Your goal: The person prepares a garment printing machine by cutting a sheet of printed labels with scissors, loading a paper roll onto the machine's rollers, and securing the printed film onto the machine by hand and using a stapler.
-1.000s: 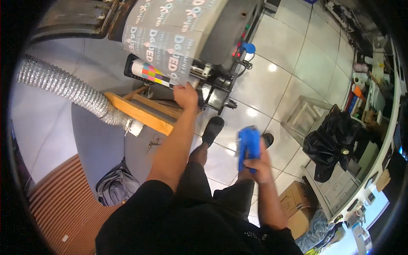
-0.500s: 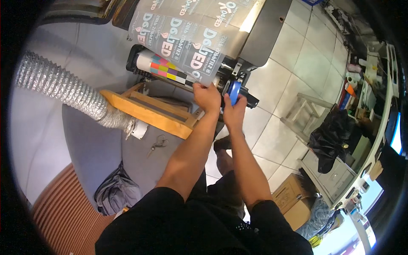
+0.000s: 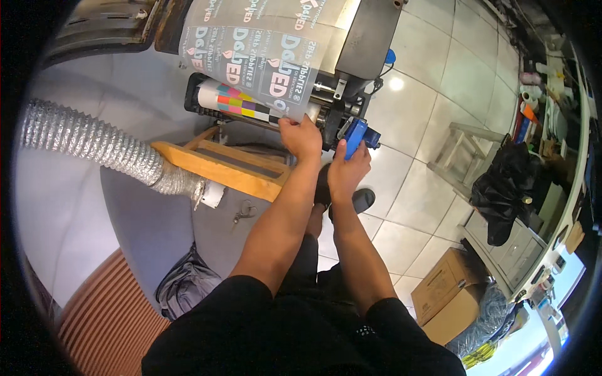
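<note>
A sheet of printed film [image 3: 251,56] with pale and pink lettering comes down over the machine. Below it lies a roll [image 3: 210,95] with a strip of coloured squares. My left hand [image 3: 301,136] is closed at the film's lower right corner, its fingertips pinching the edge beside the roll's end. Just to its right, my right hand [image 3: 348,172] is closed round a blue plastic piece [image 3: 355,138] with a metal part on its left side. Its exact kind I cannot make out. The piece is at the roller-end mechanism [image 3: 342,113]; whether it is attached there is unclear.
A wooden frame [image 3: 219,169] stands below the roll, near a silver flexible duct [image 3: 106,138]. Scissors [image 3: 244,212] lie on the grey surface. To the right are a stool [image 3: 461,156], a black bag [image 3: 508,191] and a cardboard box [image 3: 448,291] by a desk.
My right hand has turned and shifted slightly lower, and more of the blue piece shows, tilted to the right. My left hand stays at the film's corner. The view has shifted a little.
</note>
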Available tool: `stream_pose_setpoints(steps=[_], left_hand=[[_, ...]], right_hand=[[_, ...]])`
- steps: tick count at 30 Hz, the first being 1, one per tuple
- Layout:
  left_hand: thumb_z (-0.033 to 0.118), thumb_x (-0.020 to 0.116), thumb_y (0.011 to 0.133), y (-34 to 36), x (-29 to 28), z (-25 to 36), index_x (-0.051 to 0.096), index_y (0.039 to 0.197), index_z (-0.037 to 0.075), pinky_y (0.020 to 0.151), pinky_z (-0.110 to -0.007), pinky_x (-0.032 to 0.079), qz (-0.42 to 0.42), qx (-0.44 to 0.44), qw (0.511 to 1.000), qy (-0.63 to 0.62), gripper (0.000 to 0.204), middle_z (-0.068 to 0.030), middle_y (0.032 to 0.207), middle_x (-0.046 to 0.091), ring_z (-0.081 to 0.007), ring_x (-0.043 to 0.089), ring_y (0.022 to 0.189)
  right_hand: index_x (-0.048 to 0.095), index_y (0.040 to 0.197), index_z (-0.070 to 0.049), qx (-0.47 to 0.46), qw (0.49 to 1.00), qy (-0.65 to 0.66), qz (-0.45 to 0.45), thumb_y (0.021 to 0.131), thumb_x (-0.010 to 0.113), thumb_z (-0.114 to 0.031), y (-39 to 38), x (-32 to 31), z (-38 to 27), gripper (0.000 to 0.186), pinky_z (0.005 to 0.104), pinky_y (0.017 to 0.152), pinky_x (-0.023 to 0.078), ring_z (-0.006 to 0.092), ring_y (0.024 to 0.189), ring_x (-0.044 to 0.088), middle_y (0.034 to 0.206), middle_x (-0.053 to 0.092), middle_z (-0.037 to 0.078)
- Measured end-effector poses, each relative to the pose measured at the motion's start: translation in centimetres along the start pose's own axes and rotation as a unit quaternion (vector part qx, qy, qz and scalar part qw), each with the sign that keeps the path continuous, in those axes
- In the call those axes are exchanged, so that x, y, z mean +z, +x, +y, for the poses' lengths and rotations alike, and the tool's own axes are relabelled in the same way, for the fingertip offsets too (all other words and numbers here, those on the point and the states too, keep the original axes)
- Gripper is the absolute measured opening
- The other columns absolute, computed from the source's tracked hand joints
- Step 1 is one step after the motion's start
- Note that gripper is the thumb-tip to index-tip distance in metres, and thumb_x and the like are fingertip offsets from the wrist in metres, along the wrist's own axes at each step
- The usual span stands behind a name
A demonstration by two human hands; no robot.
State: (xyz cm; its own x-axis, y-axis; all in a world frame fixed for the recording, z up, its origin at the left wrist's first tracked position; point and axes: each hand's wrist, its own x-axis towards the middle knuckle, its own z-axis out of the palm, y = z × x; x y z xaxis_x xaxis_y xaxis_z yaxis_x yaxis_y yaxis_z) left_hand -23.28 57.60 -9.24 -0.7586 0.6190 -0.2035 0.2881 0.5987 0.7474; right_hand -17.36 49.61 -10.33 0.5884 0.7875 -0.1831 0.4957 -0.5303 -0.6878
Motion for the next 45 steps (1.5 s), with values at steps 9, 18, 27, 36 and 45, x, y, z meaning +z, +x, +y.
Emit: stream_pose_setpoints(steps=[9, 18, 27, 36, 45], left_hand=[[0.017, 0.062, 0.076, 0.8, -0.6, -0.8, 0.053, 0.083, -0.003, 0.072, -0.042, 0.044, -0.021, 0.014, 0.999, 0.037, 0.024, -0.0193, 0.083, 0.061, -0.035, 0.059, 0.078], [0.02, 0.061, 0.077, 1.6, 0.0, -1.5, 0.055, 0.086, -0.005, 0.075, -0.042, 0.044, -0.05, 0.023, 0.998, -0.041, 0.027, -0.0216, 0.086, 0.061, -0.0367, 0.059, 0.083], [0.023, 0.062, 0.077, 0.8, -1.3, -1.7, 0.054, 0.096, -0.005, 0.078, -0.038, 0.044, -0.143, 0.057, 0.979, -0.131, 0.034, -0.0169, 0.089, 0.06, -0.0297, 0.057, 0.084], [0.014, 0.058, 0.08, 23.8, -8.9, -6.9, 0.048, 0.11, 0.0, 0.091, -0.036, 0.036, -0.026, 0.326, 0.924, -0.196, 0.034, -0.0168, 0.108, 0.052, -0.0275, 0.048, 0.104], [0.019, 0.06, 0.073, 36.6, -12.0, -4.6, 0.05, 0.123, 0.007, 0.097, -0.039, 0.035, -0.196, 0.445, 0.842, 0.236, 0.053, -0.011, 0.121, 0.055, -0.0318, 0.046, 0.115]], right_hand=[[0.057, 0.104, 0.0, -0.242, 0.954, 0.14, -0.108, 0.079, 0.057, -0.007, 1.2, -0.5, -2.1, 0.026, 0.0386, 0.086, 0.044, 0.0337, 0.099, 0.054, 0.109, 0.055, 0.017], [0.062, 0.091, -0.004, -0.404, 0.892, 0.072, -0.189, 0.076, 0.052, -0.008, 6.4, 2.8, -3.0, 0.018, 0.0371, 0.082, 0.047, 0.029, 0.096, 0.056, 0.095, 0.059, 0.01], [0.064, 0.088, -0.006, -0.377, 0.908, -0.017, -0.181, 0.075, 0.056, -0.011, 7.2, 3.5, -3.8, 0.015, 0.04, 0.068, 0.048, 0.0336, 0.077, 0.06, 0.084, 0.061, 0.013], [0.065, 0.09, -0.006, -0.227, 0.958, 0.045, -0.173, 0.078, 0.064, -0.02, 6.2, 3.4, -5.0, 0.018, 0.0392, 0.074, 0.048, 0.0365, 0.082, 0.06, 0.085, 0.064, 0.018], [0.063, 0.085, 0.0, -0.147, 0.972, -0.017, -0.182, 0.082, 0.063, -0.023, 5.5, 4.1, -5.6, 0.023, 0.0255, 0.063, 0.042, 0.0099, 0.064, 0.051, 0.07, 0.06, 0.002]])
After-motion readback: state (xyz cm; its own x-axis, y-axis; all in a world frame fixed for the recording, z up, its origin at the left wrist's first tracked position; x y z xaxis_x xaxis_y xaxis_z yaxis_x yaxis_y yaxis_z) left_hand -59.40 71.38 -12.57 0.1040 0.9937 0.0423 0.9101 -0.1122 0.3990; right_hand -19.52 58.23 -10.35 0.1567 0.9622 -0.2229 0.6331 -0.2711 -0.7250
